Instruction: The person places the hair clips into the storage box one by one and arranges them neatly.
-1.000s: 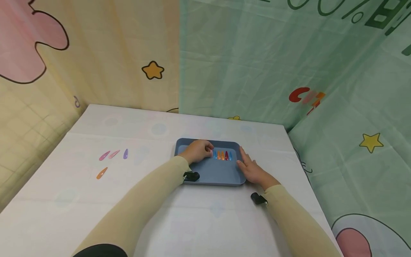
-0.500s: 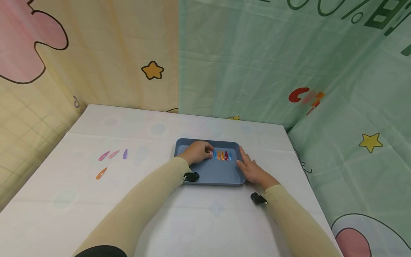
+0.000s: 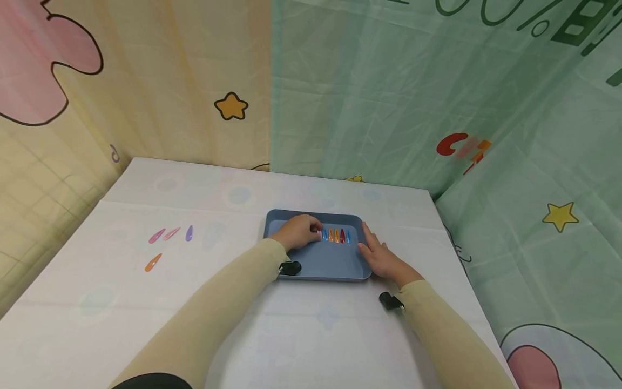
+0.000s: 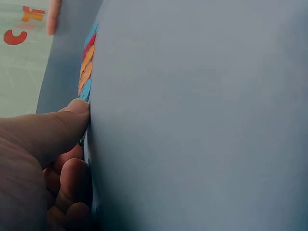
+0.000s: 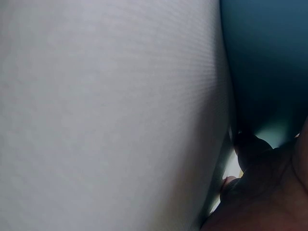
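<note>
A blue-grey tray (image 3: 325,265) lies on the white-covered table. Inside it, my left hand (image 3: 298,229) pinches a pinkish hair clip (image 3: 318,233), mostly covered by the fingertips, at the left end of a row. The row runs rightward with a blue clip (image 3: 325,234), two orange clips (image 3: 336,235), a red clip (image 3: 342,236) and another blue clip (image 3: 348,236). In the left wrist view the thumb (image 4: 72,115) sits against the nearest blue clip (image 4: 85,90). My right hand (image 3: 386,260) rests with extended fingers along the tray's right rim.
On the left of the table lie a dark pink clip (image 3: 157,236), a light pink clip (image 3: 171,233), a purple clip (image 3: 189,233) and an orange clip (image 3: 153,262). Printed curtains (image 3: 350,97) hang behind the table (image 3: 233,324) and along its sides.
Almost nothing moves. The left hand stays at the end of the row with its pinch, and the right hand keeps its place on the rim.
</note>
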`<state>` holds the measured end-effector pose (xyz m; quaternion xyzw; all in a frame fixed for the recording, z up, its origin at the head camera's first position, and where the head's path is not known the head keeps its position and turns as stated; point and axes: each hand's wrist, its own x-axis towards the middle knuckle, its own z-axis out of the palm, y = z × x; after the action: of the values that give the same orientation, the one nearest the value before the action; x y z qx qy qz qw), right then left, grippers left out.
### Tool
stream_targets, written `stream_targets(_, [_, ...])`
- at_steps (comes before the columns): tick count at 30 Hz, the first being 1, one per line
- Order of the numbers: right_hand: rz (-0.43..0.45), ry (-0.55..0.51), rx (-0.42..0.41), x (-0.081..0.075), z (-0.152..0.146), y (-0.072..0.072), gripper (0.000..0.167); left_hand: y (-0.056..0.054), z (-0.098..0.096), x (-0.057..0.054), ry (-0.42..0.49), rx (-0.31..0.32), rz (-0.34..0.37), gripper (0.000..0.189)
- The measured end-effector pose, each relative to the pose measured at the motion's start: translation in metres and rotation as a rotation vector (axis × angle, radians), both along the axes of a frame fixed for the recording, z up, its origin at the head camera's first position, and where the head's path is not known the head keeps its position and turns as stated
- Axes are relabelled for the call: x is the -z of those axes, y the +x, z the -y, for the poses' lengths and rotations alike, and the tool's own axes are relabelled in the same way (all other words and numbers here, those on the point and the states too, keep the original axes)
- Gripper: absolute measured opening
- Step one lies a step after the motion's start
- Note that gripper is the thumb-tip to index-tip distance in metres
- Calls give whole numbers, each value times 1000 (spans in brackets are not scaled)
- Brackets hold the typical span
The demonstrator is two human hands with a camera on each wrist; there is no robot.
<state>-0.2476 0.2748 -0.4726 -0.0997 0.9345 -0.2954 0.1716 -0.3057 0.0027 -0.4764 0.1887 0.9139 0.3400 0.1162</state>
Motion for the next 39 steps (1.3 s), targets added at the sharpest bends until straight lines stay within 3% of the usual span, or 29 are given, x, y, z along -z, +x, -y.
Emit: stream_targets(39, [1,3,6,-3,3,1,70,1,2,3,13,4,2,34])
